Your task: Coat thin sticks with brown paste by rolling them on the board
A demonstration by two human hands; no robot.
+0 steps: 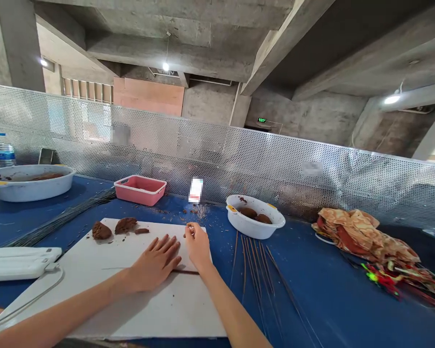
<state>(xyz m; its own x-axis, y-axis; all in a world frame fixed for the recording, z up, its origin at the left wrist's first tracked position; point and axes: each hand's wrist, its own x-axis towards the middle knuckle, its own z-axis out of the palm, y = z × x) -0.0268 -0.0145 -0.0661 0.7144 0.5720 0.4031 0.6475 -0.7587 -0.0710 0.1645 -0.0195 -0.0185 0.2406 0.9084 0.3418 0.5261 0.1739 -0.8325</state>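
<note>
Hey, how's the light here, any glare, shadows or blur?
Head view throughout: the hanging lamps flare, the mesh screen glints; the left hand casts a soft shadow on the white board; edges look stretched; colourful threads at right look smeared.

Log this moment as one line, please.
left hand: flat over brown strand on white board | right hand: fingers curled, contents unclear | brown lumps: board's far side | pink basket: beyond board
</note>
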